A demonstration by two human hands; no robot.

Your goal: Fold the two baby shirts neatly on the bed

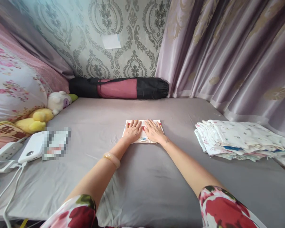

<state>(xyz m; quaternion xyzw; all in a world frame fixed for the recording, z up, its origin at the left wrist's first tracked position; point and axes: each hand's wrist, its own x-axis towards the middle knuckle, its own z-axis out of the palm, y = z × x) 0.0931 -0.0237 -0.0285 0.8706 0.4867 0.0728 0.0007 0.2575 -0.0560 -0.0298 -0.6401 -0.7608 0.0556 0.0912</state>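
Note:
A white cloth with small coloured prints [142, 140] lies folded into a flat rectangle on the grey bed sheet [147, 183]. On its left half rests my left hand [133, 130], palm down with fingers stretched out. My right hand [154, 130] lies flat on the right half in the same way, fingers pointing away from me. Neither hand grips the cloth; both press on its top. Parts of the print are hidden under my palms. A pale bangle [112, 160] circles my left forearm.
At right lies a stack of folded printed cloths [242, 137]. A pink and black rolled bag [118, 88] lines the wall. To the left are plush toys [59, 102], a white power bank [32, 147], a power strip [6, 152] and cables [13, 190]. Curtains [228, 63] hang at right.

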